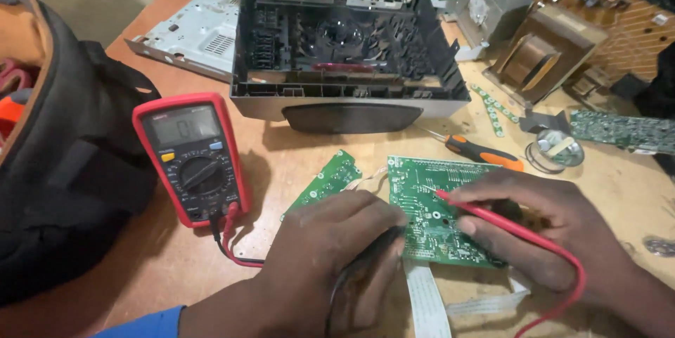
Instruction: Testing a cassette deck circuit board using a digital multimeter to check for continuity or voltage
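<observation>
A green circuit board (429, 197) lies flat on the wooden table (169, 268). My right hand (555, 229) holds a red probe (485, 215) whose metal tip touches the board's upper middle. My left hand (330, 261) grips a black probe (365, 261) pointed at the board's left edge. Both leads run to a red multimeter (193, 155) lying left of the board, its screen lit. A smaller green board (327, 180) sits beside the main one, joined by white ribbon cable (429, 303).
An opened black stereo chassis (344, 50) stands behind the board. An orange-handled screwdriver (485, 153), solder reel (559, 148), another green board (622, 131), a transformer on a brown board (562, 43), a grey metal frame (197, 32) and a black bag (63, 155) surround the spot.
</observation>
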